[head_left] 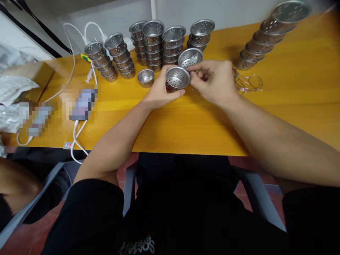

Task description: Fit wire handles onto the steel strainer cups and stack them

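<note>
My left hand (158, 92) is wrapped round a small perforated metal cup (176, 78), holding it tilted just above the yellow table (186, 117). My right hand (212, 81) pinches at the cup's right rim, fingers closed on something thin that I cannot make out. A second perforated cup (190, 57) lies tilted on the table right behind my hands. One more single cup (146, 78) stands to the left of my left hand.
Several stacks of the same cups (154, 42) line the back of the table, two leaning stacks (113, 56) at left and one long leaning stack (265, 35) at right. Loose wire rings (247, 83) lie right of my hand. White cables (77, 134), a phone and plastic bags sit left.
</note>
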Motion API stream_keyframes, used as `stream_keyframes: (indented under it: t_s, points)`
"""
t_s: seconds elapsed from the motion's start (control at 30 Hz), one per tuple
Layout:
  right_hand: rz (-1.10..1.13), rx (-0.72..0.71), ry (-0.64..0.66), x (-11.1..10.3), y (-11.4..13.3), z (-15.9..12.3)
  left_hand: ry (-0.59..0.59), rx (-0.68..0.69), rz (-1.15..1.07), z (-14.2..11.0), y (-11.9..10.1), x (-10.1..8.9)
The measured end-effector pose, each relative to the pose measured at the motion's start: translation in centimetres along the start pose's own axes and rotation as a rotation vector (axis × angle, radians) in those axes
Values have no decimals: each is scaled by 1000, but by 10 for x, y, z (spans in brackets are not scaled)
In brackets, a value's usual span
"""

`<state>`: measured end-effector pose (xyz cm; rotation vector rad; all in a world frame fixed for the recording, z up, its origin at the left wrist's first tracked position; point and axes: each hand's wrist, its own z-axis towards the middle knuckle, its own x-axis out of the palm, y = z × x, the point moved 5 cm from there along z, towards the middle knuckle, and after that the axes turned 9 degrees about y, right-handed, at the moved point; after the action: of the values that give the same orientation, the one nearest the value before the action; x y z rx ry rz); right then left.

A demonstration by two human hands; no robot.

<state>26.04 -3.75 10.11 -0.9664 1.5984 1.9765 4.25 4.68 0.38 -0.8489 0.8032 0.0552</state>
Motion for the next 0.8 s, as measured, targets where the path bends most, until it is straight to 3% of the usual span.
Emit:
stream_keyframes:
  t_s: [0.33, 0.57, 0.8]
  points:
    - [58, -78, -39, 4, -3, 4, 45, 5, 24, -4, -8, -1]
    - [-5, 52, -55, 10, -2, 6, -1, -14, 20, -2, -15, 1]
    - [160, -159, -108, 15, -7, 11, 59, -7, -24, -2, -10, 1]
